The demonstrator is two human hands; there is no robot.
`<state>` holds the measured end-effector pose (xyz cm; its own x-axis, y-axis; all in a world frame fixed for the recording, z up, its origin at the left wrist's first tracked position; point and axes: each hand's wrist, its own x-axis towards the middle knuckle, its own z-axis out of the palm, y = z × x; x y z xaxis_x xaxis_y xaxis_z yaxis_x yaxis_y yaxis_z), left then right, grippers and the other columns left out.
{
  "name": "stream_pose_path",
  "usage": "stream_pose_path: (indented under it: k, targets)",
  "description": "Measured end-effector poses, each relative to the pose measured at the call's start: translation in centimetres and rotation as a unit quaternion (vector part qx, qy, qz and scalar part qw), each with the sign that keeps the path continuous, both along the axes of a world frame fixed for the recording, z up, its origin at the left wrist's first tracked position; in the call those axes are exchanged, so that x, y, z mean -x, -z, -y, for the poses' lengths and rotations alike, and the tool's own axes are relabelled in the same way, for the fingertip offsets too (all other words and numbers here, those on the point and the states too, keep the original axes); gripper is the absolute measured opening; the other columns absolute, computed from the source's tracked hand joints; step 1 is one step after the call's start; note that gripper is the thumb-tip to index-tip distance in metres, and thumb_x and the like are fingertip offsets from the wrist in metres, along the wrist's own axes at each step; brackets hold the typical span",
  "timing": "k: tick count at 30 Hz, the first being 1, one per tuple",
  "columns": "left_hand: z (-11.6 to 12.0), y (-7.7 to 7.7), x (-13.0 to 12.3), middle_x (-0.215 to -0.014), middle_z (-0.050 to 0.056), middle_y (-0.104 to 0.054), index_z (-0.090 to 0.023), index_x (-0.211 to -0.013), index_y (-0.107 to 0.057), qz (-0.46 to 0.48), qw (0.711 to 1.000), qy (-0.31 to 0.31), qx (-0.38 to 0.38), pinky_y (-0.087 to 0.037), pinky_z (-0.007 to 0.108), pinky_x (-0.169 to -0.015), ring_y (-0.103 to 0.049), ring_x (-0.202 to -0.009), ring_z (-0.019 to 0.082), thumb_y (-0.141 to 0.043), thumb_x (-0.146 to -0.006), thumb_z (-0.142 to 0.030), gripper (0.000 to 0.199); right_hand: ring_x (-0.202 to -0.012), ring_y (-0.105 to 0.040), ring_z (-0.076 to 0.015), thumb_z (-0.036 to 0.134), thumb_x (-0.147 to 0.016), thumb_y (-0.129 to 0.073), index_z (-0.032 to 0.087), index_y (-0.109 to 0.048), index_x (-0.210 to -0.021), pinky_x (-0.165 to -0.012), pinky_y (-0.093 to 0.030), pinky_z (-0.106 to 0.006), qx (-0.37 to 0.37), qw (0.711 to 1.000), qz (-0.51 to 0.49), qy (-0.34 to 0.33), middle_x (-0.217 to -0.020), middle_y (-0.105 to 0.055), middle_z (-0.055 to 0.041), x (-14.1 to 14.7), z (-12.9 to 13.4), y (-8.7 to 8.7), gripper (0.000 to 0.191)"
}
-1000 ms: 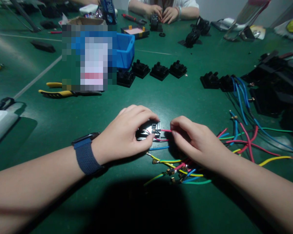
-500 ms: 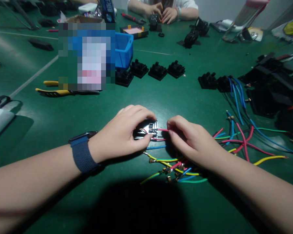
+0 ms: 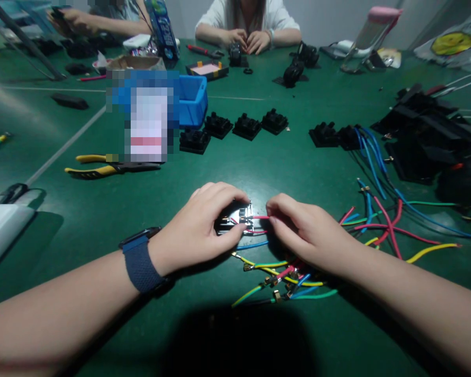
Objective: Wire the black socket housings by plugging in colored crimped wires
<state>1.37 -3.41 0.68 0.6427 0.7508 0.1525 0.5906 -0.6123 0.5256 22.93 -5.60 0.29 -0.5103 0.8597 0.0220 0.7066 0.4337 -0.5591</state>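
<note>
My left hand [image 3: 204, 225] is closed around a small black socket-like part [image 3: 244, 219] with metal pieces inside, its far side hidden under my palm. A red wire [image 3: 259, 217] runs out of the part to my right hand [image 3: 298, 225], which pinches it between thumb and forefinger. Below it, a second red wire also leaves the part. A blue wire [image 3: 255, 244] lies just under both hands. Short yellow, green, red and blue wires with brass terminals [image 3: 277, 297] lie in a loose heap in front of my right wrist.
Several black socket parts [image 3: 247, 125] stand in a row beyond my hands. Yellow-handled pliers [image 3: 98, 170] lie left, near a blue bin [image 3: 196, 99]. More wires [image 3: 390, 225] and black housings [image 3: 412, 141] are at right. Two other people sit across the green table.
The view has tilted up, so everything sits lower and a second person shows at upper left. Both hands keep the same hold on the part and the red wire.
</note>
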Motion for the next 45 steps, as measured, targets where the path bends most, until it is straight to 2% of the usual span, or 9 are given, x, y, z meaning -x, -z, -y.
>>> stream_pose_path:
  k: [15,26,31,33,37,40,45]
  targets:
    - [0.06,0.15,0.05,-0.107,0.005,-0.057,-0.016,-0.109,-0.052,0.005,1.000,-0.002,0.005,-0.039,0.033,-0.091,-0.049,-0.100,0.019,-0.055,-0.081,-0.025,0.029,-0.062,-0.053,-0.0146,0.024,-0.089,-0.040,0.021,-0.044,-0.095,-0.058,-0.036,-0.025,-0.005,1.000,0.006,0.009,-0.075,-0.056,-0.0004,0.05,0.02,0.30,0.007]
    - [0.05,0.20,0.11,-0.108,0.004,-0.056,-0.016,-0.110,-0.052,0.012,1.000,-0.002,0.004,-0.038,0.033,-0.092,-0.048,-0.101,0.018,-0.057,-0.081,-0.026,0.031,-0.056,-0.047,-0.0127,0.022,-0.087,-0.041,0.023,-0.041,-0.091,-0.054,-0.031,-0.025,0.000,1.000,-0.007,0.031,-0.067,-0.050,0.0040,-0.09,0.09,0.39,0.004]
    - [0.03,0.24,0.18,-0.108,0.004,-0.056,-0.017,-0.110,-0.052,0.013,1.000,-0.001,0.004,-0.038,0.033,-0.090,-0.048,-0.100,0.019,-0.056,-0.081,-0.026,0.030,-0.056,-0.045,-0.0124,0.020,-0.083,-0.044,0.022,-0.042,-0.086,-0.054,-0.031,-0.026,-0.025,0.998,-0.025,0.052,-0.067,-0.050,0.0037,-0.06,0.11,0.41,0.004]
    - [0.01,0.22,0.17,-0.108,0.004,-0.056,-0.017,-0.110,-0.052,0.013,1.000,-0.002,0.008,-0.038,0.033,-0.090,-0.048,-0.100,0.019,-0.055,-0.082,-0.026,0.029,-0.061,-0.045,-0.0139,0.018,-0.081,-0.046,0.020,-0.044,-0.085,-0.056,-0.033,-0.027,-0.070,0.996,-0.032,0.051,-0.070,-0.050,0.0012,-0.01,0.07,0.32,0.005]
    - [0.02,0.20,0.12,-0.107,0.003,-0.056,-0.017,-0.109,-0.052,0.013,1.000,-0.002,0.009,-0.038,0.033,-0.090,-0.049,-0.099,0.018,-0.055,-0.082,-0.025,0.028,-0.076,-0.047,-0.0189,0.014,-0.075,-0.051,0.016,-0.048,-0.083,-0.067,-0.038,-0.033,-0.179,0.982,-0.058,-0.028,-0.081,-0.053,-0.0059,0.12,0.02,0.05,0.009]
    - [0.07,0.24,0.13,-0.106,0.003,-0.056,-0.017,-0.108,-0.052,0.014,1.000,-0.005,0.004,-0.038,0.032,-0.090,-0.049,-0.099,0.018,-0.055,-0.082,-0.024,0.027,-0.079,-0.047,-0.0200,0.013,-0.075,-0.051,0.015,-0.052,-0.082,-0.070,-0.037,-0.036,-0.192,0.975,-0.039,-0.101,-0.082,-0.056,-0.0070,0.13,0.11,-0.14,0.007]
    - [-0.05,0.35,0.10,-0.106,0.003,-0.056,-0.016,-0.108,-0.053,0.020,1.000,-0.013,0.001,-0.038,0.031,-0.090,-0.049,-0.100,0.018,-0.055,-0.083,-0.027,0.028,-0.076,-0.046,-0.0197,0.014,-0.075,-0.050,0.014,-0.055,-0.078,-0.069,-0.034,-0.037,-0.217,0.969,-0.029,-0.114,-0.077,-0.057,-0.0065,0.02,0.52,-0.52,0.006]
